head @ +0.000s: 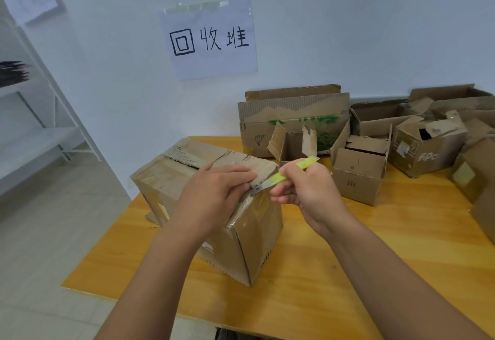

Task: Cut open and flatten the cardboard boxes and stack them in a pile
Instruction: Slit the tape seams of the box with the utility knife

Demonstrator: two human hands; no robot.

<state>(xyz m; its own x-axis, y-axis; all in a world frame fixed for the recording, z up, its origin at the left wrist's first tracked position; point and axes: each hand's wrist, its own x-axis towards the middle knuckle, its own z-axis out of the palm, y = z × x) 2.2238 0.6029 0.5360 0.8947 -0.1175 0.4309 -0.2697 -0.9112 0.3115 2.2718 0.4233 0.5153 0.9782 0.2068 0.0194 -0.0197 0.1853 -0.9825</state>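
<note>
— What are the hands doing?

— The left hand (214,192) lies over the top of the taped box (209,205), fingers fairly straight and pressing down by the box's right top edge. The right hand (308,189) has its fingers curled round a yellow-green utility knife (284,176); the blade tip meets that same edge, just beside the left fingertips.

— And where is the box?

— It stands on the wooden bench (348,272), near the bench's left end, brown tape across its top and sides.

— Anything else around the box?

— Behind it and to its right are more boxes: a small open box (359,176), a long box with green print (292,122) by the wall, and a box with white lettering (426,149) further right. Above the box, a paper sign (209,39) with handwritten characters is taped to the wall. Left of it stands a white shelf (40,136).
</note>
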